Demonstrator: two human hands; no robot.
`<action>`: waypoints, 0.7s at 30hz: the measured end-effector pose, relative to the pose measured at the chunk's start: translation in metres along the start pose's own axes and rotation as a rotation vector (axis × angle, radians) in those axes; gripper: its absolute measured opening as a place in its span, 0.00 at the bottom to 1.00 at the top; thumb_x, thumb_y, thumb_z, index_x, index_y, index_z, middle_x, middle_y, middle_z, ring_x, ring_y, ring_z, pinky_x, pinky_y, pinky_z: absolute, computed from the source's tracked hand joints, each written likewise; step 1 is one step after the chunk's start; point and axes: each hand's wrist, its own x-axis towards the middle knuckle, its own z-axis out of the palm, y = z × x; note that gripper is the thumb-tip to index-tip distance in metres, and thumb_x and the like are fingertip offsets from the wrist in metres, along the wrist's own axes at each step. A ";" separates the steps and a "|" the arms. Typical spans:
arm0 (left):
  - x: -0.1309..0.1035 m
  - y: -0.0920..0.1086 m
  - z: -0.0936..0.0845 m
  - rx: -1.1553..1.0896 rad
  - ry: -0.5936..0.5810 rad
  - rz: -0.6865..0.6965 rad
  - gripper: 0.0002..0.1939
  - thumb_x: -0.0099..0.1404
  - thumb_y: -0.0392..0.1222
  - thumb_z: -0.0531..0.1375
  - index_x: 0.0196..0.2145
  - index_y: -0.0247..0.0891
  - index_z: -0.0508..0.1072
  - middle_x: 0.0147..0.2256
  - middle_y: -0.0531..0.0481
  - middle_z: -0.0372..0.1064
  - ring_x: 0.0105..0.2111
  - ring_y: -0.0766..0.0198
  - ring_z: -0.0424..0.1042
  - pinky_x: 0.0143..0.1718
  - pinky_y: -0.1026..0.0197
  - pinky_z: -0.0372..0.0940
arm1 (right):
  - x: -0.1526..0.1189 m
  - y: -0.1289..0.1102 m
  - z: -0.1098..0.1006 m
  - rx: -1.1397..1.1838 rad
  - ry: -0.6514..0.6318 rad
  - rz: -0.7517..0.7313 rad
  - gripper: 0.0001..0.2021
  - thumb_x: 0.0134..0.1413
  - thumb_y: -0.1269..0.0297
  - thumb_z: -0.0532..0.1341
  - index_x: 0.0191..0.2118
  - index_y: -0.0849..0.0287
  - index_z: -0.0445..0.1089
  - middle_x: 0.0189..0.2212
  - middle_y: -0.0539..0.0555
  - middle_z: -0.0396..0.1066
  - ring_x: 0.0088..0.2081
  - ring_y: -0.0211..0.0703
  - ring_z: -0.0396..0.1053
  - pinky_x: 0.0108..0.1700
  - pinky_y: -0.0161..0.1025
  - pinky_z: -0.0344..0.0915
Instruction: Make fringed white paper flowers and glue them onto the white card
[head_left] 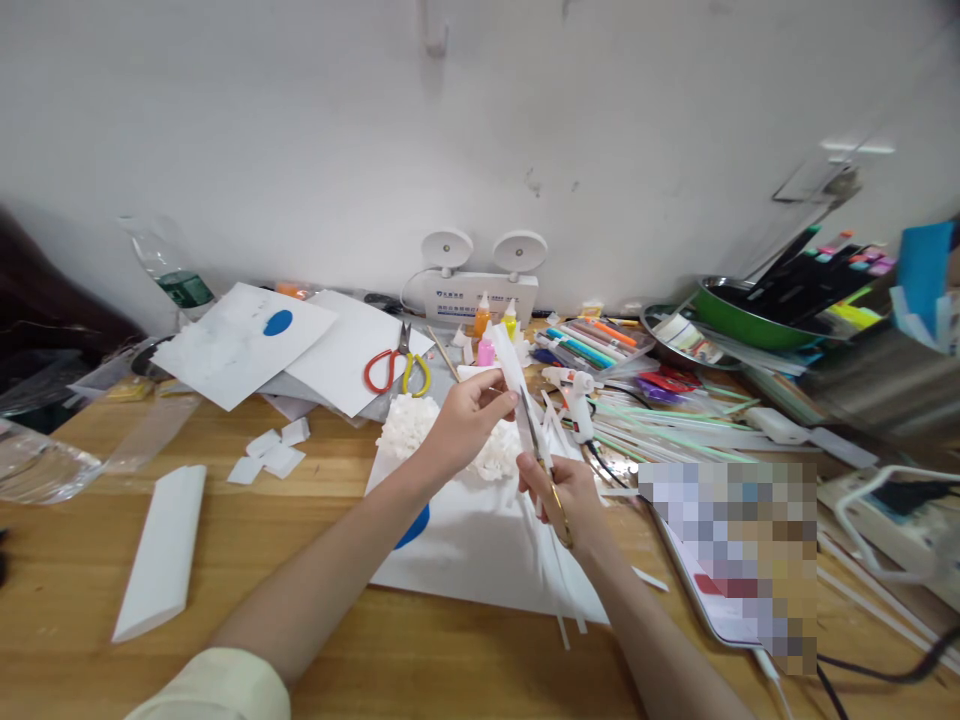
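Observation:
My left hand (472,415) pinches a narrow white paper strip (510,355) and holds it upright over the work sheet. In my right hand (566,500) is a pair of scissors with gold handles (559,515), its blades lying along the strip. Thin cut slivers of paper (559,590) dangle below the right hand. Under both hands lies a white sheet (480,570) with a blue patch (412,528), partly hidden by my left forearm. On its far part sits a bumpy mass of crumpled white paper (405,425), partly behind my hands.
Red-and-yellow-handled scissors (397,365) lie on paper sheets at the back left. A folded white paper (161,550) and several small squares (270,452) are on the left. Rightward are a glue gun (576,400), loose strips (667,425) and a tablet (712,590) with a cable.

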 end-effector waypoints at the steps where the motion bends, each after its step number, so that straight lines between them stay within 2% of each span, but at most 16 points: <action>1: 0.000 0.000 0.000 0.001 0.001 0.000 0.08 0.56 0.38 0.55 0.34 0.34 0.71 0.29 0.51 0.65 0.30 0.68 0.65 0.35 0.62 0.63 | 0.000 0.000 0.000 0.001 0.001 0.004 0.25 0.42 0.41 0.56 0.15 0.61 0.61 0.06 0.45 0.52 0.10 0.31 0.51 0.14 0.31 0.48; 9: -0.002 0.005 0.000 0.014 0.033 -0.023 0.08 0.56 0.41 0.56 0.31 0.34 0.70 0.29 0.51 0.66 0.30 0.67 0.65 0.36 0.61 0.63 | 0.001 -0.002 -0.001 -0.001 -0.008 0.051 0.26 0.38 0.40 0.58 0.14 0.61 0.61 0.06 0.45 0.52 0.10 0.32 0.51 0.14 0.32 0.48; 12: -0.002 0.006 0.000 -0.009 0.041 -0.025 0.09 0.56 0.41 0.55 0.32 0.34 0.71 0.30 0.50 0.66 0.31 0.66 0.65 0.36 0.61 0.63 | 0.000 0.000 -0.001 -0.013 -0.033 0.014 0.27 0.40 0.39 0.56 0.14 0.61 0.62 0.07 0.46 0.52 0.10 0.32 0.51 0.13 0.32 0.47; 16: -0.002 0.006 0.000 -0.014 0.004 -0.016 0.08 0.56 0.40 0.55 0.32 0.34 0.71 0.28 0.51 0.66 0.31 0.66 0.65 0.36 0.61 0.62 | -0.001 0.002 -0.001 0.040 -0.079 -0.054 0.27 0.44 0.39 0.53 0.17 0.62 0.64 0.08 0.46 0.54 0.11 0.31 0.52 0.14 0.31 0.48; 21: -0.002 0.001 -0.001 0.040 -0.040 -0.011 0.06 0.56 0.40 0.56 0.29 0.34 0.69 0.25 0.53 0.62 0.28 0.68 0.63 0.34 0.61 0.62 | -0.002 0.002 0.000 0.076 -0.080 -0.064 0.27 0.45 0.40 0.52 0.18 0.62 0.63 0.09 0.47 0.55 0.13 0.32 0.54 0.16 0.31 0.50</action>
